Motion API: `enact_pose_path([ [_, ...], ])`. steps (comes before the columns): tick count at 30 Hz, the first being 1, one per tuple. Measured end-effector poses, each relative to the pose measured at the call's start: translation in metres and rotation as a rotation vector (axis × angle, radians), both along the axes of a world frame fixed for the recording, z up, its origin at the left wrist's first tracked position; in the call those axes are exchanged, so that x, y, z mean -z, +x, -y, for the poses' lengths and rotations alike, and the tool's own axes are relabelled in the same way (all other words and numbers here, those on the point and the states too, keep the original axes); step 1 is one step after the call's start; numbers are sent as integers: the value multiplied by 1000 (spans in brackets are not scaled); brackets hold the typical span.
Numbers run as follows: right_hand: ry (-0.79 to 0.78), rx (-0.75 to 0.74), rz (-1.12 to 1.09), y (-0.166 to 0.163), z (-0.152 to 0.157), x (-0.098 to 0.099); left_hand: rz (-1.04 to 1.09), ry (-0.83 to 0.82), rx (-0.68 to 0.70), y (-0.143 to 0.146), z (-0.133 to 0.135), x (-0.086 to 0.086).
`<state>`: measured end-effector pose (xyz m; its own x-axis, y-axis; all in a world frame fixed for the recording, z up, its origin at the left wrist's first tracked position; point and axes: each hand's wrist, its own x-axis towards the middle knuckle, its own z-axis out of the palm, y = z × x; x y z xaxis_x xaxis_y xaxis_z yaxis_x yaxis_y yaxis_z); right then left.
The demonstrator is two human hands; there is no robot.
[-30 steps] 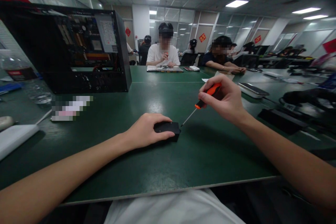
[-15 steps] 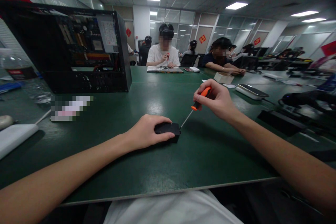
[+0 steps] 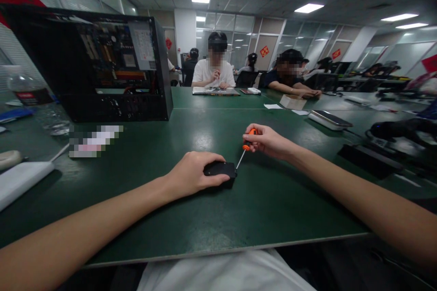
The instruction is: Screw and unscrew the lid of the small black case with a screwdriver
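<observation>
A small black box (image 3: pixel 221 169) lies on the green tabletop (image 3: pixel 191 218). My left hand (image 3: pixel 191 172) is closed around its left part, with thumb and fingers on opposite sides. An orange and black screwdriver (image 3: pixel 250 138) is gripped in my right hand (image 3: pixel 268 140), above the table and right of the box. Its thin metal shaft slants down to the left, and its tip is at the box's right end, where a small dark piece shows. Whether the tip sits in a screw is too small to tell.
An open black computer case (image 3: pixel 160 72) stands at the back left, beside a plastic bottle (image 3: pixel 37 100). A white device (image 3: pixel 329 119) and a black block (image 3: pixel 365 160) lie to the right. A small box (image 3: pixel 292 101) is further back. People sit across the table.
My right hand has come lower and slightly left, so the screwdriver stands steeper with its handle lower. My left hand still holds the black box in place.
</observation>
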<state>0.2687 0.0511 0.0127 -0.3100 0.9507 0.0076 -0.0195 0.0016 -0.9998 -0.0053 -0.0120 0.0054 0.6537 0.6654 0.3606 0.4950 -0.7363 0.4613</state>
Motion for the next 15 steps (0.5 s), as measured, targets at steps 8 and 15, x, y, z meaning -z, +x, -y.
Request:
enact_pose_path([
  [8, -3, -109, 77, 4, 9, -15, 9, 13, -28, 2, -1, 1],
  [15, 11, -73, 67, 0, 10, -10, 29, -3, -128, 5, 3, -1],
])
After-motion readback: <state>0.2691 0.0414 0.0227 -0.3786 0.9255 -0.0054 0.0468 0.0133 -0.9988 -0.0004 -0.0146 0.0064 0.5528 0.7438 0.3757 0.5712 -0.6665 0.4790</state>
